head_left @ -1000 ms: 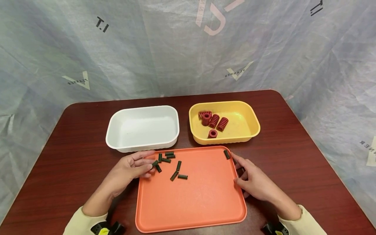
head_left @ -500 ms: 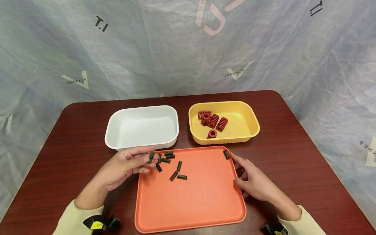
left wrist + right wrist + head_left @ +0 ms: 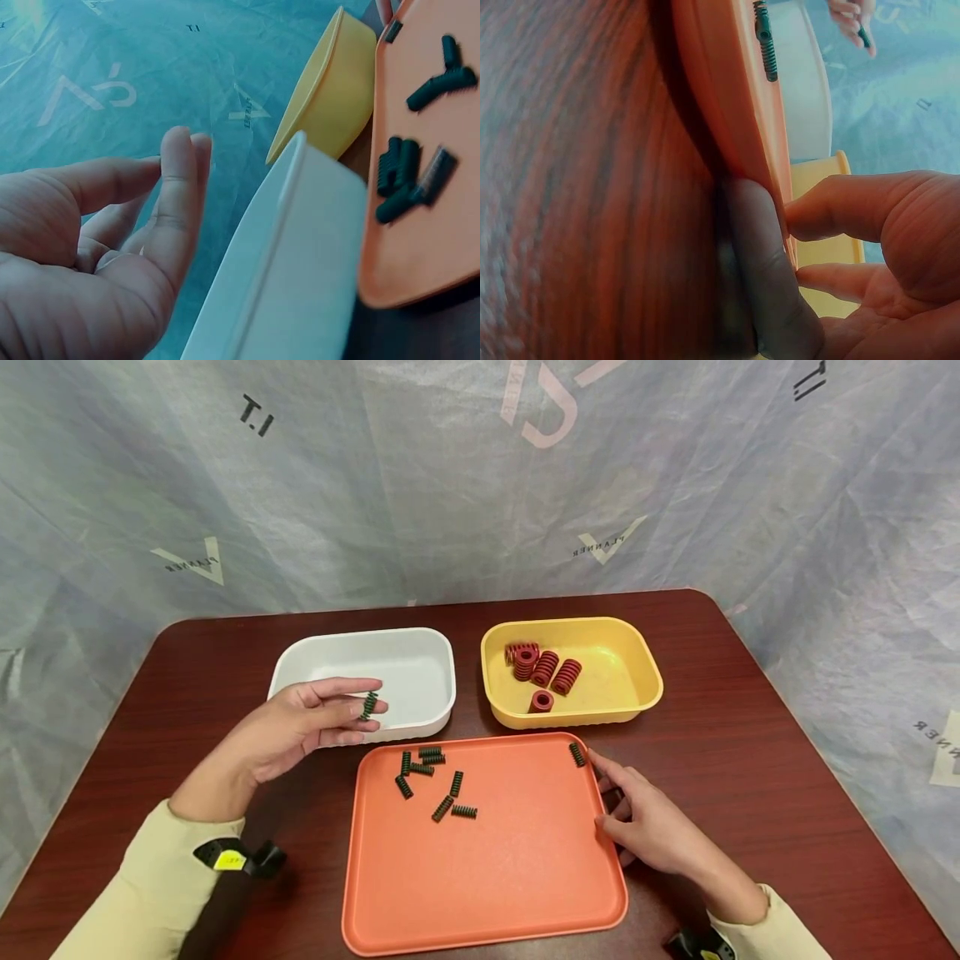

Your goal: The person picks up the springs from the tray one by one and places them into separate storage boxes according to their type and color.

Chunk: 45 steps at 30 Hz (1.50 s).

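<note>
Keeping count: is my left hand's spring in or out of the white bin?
Out: your left hand pinches the green spring, held up above the white bin.

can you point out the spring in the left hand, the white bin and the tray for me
Held spring [image 3: 369,705]: head view, middle of its coil.
White bin [image 3: 401,678]: head view, bare inside floor.
Tray [image 3: 487,868]: head view, bare part of its floor.

The small springs [image 3: 464,812] are dark green, the tray [image 3: 517,868] orange.

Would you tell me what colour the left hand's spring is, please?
Dark green; the spring in the left hand shows best in the head view.
</note>
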### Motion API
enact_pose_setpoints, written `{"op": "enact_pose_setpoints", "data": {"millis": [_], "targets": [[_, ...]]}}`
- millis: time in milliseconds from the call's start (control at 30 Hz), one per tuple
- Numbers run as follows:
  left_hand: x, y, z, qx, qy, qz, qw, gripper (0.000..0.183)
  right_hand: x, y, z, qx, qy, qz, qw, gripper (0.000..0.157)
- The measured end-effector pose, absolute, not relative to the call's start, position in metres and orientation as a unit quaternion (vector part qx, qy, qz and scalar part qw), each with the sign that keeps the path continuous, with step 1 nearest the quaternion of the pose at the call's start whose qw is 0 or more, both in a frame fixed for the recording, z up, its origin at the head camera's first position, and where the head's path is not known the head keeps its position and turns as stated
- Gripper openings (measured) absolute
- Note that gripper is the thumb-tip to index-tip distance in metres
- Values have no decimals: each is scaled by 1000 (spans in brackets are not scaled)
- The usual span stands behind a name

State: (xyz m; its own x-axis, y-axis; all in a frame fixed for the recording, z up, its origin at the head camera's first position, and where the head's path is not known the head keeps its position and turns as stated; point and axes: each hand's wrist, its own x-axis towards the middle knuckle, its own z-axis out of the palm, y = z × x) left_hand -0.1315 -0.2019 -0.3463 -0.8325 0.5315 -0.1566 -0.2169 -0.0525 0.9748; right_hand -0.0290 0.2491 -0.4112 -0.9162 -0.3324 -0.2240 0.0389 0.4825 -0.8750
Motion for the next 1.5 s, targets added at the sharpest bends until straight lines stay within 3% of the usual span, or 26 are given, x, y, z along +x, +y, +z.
{"op": "enact_pose_setpoints", "data": {"millis": [433,867,1500], "targets": [[-188,-200,-330,96,651,684,313,50,-28,248,-411,-87,841,-501,186,84],[-232,-202,-325,67,684,638,347,51,-29,247,-409,-89,839,-503,186,85],[-265,-189,-338,11,722,526,449,51,-29,247,-409,-88,847,-492,182,84]]}}
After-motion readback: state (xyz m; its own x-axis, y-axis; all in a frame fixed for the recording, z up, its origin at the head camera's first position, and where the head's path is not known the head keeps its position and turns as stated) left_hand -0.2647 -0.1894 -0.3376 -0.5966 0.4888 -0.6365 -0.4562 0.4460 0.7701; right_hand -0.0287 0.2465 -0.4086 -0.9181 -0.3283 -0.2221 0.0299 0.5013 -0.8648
